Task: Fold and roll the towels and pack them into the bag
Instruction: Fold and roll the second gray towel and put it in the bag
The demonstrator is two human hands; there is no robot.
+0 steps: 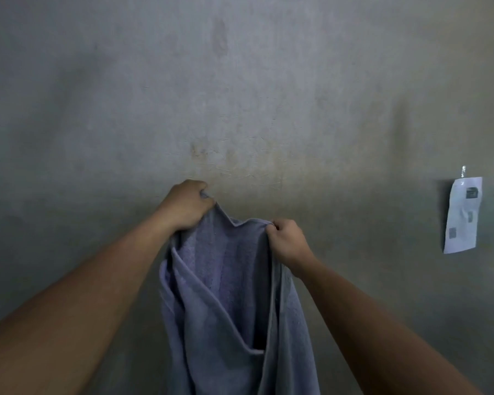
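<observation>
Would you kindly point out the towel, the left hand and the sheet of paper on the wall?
towel [234, 292]: head view, on its hanging middle folds.
left hand [186, 206]: head view, on its back.
sheet of paper [462, 216]: head view, on its middle.

One view only: the wide-angle camera on your head faces forward at a grey wall [240, 81] close ahead. Your forearms enter from both bottom corners. Your left hand [187, 205] and right hand [287, 240], gripping a towel [226, 295], sit near the lens, centre-frame.
</observation>
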